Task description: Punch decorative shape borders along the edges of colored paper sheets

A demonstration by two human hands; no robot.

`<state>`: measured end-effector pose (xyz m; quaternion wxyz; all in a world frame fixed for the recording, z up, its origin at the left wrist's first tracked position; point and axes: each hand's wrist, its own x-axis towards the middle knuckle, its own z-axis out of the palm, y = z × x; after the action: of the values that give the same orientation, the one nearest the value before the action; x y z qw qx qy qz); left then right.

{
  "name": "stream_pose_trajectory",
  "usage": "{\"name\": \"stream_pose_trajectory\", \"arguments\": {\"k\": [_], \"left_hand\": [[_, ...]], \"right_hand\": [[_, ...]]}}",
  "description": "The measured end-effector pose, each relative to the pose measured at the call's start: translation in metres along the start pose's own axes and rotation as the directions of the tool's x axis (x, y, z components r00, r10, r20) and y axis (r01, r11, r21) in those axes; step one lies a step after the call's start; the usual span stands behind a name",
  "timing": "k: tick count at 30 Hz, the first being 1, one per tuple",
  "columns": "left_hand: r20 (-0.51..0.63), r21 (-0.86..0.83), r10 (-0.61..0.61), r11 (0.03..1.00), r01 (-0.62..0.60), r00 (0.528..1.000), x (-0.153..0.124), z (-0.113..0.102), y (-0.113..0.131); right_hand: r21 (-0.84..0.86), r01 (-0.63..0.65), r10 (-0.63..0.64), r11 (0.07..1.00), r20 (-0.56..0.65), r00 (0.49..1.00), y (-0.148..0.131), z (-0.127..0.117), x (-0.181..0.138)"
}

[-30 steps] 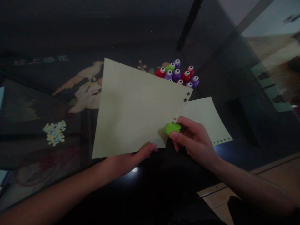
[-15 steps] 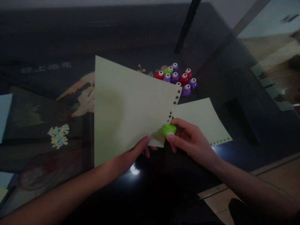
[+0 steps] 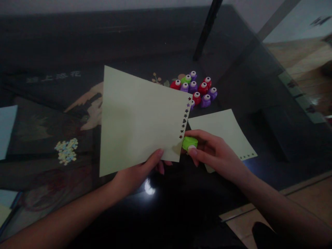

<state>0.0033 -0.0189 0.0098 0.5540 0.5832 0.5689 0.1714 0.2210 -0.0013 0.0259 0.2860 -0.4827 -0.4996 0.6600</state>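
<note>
My left hand (image 3: 151, 166) pinches the lower edge of a pale green sheet of paper (image 3: 140, 121), thumb on top and fingers beneath, holding it tilted above the table. Down the sheet's right edge runs a row of small punched shapes, stars and a heart among them. In my right hand (image 3: 212, 152) is a green craft punch (image 3: 190, 143) with a white button, gripped between thumb and fingers. The punch sits just beside the sheet's right edge, below the lowest hole. Under my right hand lies a second pale sheet (image 3: 220, 121), with small holes along its lower right edge.
Several red, purple and green craft punches (image 3: 203, 88) stand behind the sheet. A pile of tiny paper cutouts (image 3: 66, 151) lies at the left on the dark glass table (image 3: 145, 38). Blue paper (image 3: 7, 129) is at the far left. A black post (image 3: 207, 31) rises at the back.
The held sheet has shifted left, showing more of its punched row. The green punch has come off the sheet's edge, moving slightly right with my right hand.
</note>
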Motion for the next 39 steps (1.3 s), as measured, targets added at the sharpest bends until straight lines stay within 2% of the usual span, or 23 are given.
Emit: {"name": "stream_pose_trajectory", "arguments": {"k": [10, 14, 17, 20, 24, 30, 35, 39], "left_hand": [[0.007, -0.099, -0.059, 0.993, 0.059, 0.998, 0.0, -0.003, 0.012], [-0.003, -0.066, -0.038, 0.997, 0.037, 0.999, 0.001, -0.006, 0.012], [-0.021, -0.055, -0.042, 0.998, 0.041, 0.999, 0.001, -0.008, 0.012], [-0.033, -0.076, -0.05, 0.996, 0.047, 0.998, 0.002, -0.009, 0.012], [-0.044, -0.044, -0.031, 0.999, 0.029, 0.999, 0.002, -0.009, 0.007], [-0.043, -0.054, 0.012, 0.998, -0.015, 0.999, 0.004, -0.008, -0.002], [-0.036, -0.086, 0.037, 0.995, -0.04, 0.999, 0.004, -0.006, -0.003], [-0.031, -0.105, 0.061, 0.992, -0.064, 0.998, 0.004, -0.005, -0.002]], "right_hand": [[-0.205, -0.06, 0.088, 0.977, 0.133, 0.987, -0.002, -0.018, -0.002], [-0.289, -0.053, 0.099, 0.956, 0.148, 0.984, -0.002, -0.02, -0.004], [-0.284, -0.048, 0.097, 0.958, 0.161, 0.982, -0.003, -0.02, -0.005], [-0.219, -0.043, 0.075, 0.975, 0.141, 0.987, -0.002, -0.021, -0.005], [-0.153, 0.014, -0.007, 0.988, 0.045, 0.999, -0.001, -0.025, -0.004], [-0.17, 0.074, -0.084, 0.983, -0.054, 0.995, -0.004, -0.028, 0.002], [-0.166, 0.147, -0.16, 0.975, -0.068, 0.985, 0.0, -0.027, 0.006], [-0.051, 0.142, -0.146, 0.989, -0.084, 0.986, 0.005, -0.028, 0.009]]}}
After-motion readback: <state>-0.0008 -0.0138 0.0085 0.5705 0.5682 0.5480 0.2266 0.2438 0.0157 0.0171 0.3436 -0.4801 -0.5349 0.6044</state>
